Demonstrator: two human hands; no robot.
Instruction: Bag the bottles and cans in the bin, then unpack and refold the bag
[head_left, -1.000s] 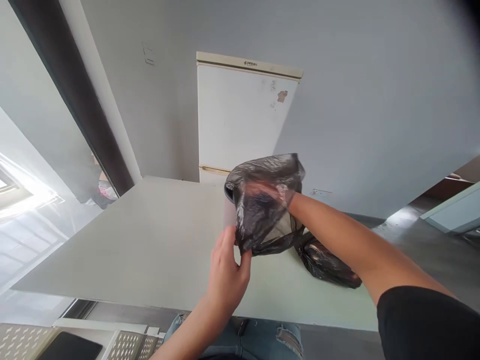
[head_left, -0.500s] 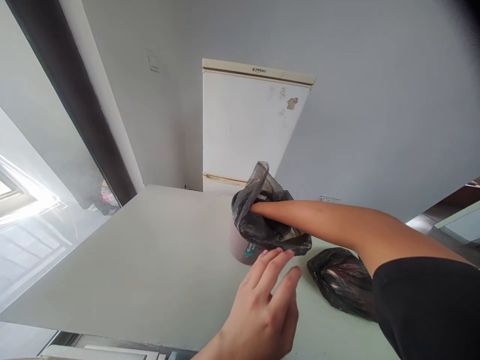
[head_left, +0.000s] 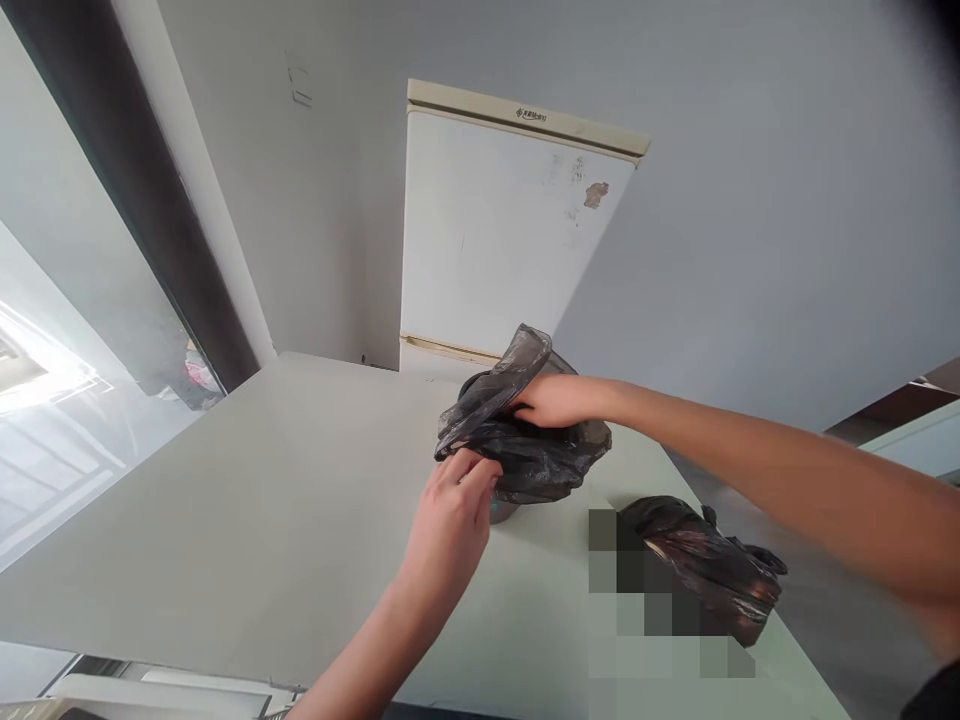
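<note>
A thin black plastic bag (head_left: 544, 465) lines a small round bin (head_left: 504, 513) on the table, spilling over its rim and hiding most of it. At the bag's near left edge, my left hand (head_left: 459, 505) has its fingers curled over the plastic. My right hand (head_left: 559, 400) reaches into the bag's mouth from the right. Its fingertips disappear behind the dark folds, so their grip is hidden. Nearer the table's right edge lies a second, knotted black bag (head_left: 720, 560) with something bulky in it, partly blurred out.
The pale table (head_left: 300, 540) extends far to the left. Behind it stands a white fridge (head_left: 502, 230) against a grey wall (head_left: 765, 200). Drawers or shelving (head_left: 172, 695) show below the front edge at lower left.
My right hand has come up from deep inside the bag to its mouth. My left hand has moved left and closed on the bag's edge, and the bag covers more of the bin.
</note>
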